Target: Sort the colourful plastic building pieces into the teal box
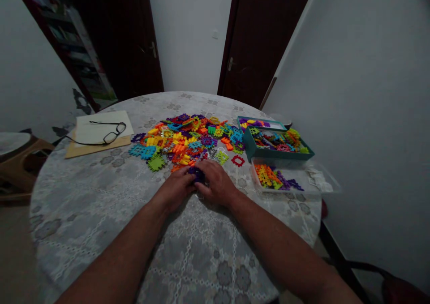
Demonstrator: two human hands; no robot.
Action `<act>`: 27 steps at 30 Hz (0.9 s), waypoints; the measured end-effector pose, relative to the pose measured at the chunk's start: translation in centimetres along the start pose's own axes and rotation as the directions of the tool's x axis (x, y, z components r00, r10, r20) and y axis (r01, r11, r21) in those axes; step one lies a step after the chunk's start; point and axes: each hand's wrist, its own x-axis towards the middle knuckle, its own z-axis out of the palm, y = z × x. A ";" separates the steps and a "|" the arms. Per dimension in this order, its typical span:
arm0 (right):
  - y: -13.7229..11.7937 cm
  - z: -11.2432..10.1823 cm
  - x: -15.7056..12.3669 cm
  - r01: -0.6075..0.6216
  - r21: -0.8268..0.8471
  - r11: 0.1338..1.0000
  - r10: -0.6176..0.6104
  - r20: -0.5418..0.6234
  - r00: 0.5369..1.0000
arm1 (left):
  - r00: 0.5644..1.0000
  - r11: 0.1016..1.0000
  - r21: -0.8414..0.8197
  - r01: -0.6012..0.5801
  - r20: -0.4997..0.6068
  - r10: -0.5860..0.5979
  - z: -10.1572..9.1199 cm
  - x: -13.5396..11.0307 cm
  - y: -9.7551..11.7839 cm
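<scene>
Both hands meet at the near edge of a heap of coloured plastic interlocking pieces (pixel 188 140) on a round table (pixel 101 214). My left hand (pixel 176 188) and my right hand (pixel 217 184) are closed around a dark purple piece (pixel 196 174) held between them, fingers curled over it. A red open-frame piece (pixel 238 161) and a green piece (pixel 156 163) lie loose just beyond the hands.
A teal box (pixel 250 146) with several pieces and a clear plastic tray (pixel 324 183) holding more stand at the right. Glasses (pixel 114 133) rest on papers (pixel 83 131) over a brown envelope at the left. Two dark doors stand behind the table; a wall runs close on the right.
</scene>
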 end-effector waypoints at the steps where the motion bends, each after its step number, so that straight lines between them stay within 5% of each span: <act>1: 0.1 0.0 0.0 0.009 0.007 1.000 -0.009 0.006 1.000 | 1.000 1.000 0.019 -0.008 -0.012 0.008 0.0 0.1 -0.1; 7: 3.0 -0.5 -0.4 -0.179 -0.105 0.978 0.168 -0.099 0.981 | 0.993 0.997 -0.079 0.023 -0.113 -0.032 0.2 0.2 -0.1; 13: 5.5 -0.1 -0.8 -0.292 -0.249 0.924 0.298 -0.013 0.955 | 0.988 0.996 -0.081 0.045 -0.142 -0.056 0.3 0.2 0.2; 20: 5.5 -0.5 -0.4 -0.296 -0.265 0.918 0.314 0.026 0.949 | 0.989 0.991 -0.118 0.059 -0.131 -0.075 0.3 0.0 0.3; 27: 3.4 -1.1 -0.6 -0.220 -0.183 0.958 0.196 -0.140 0.970 | 0.992 0.984 -0.166 0.068 -0.098 -0.085 0.3 0.0 0.4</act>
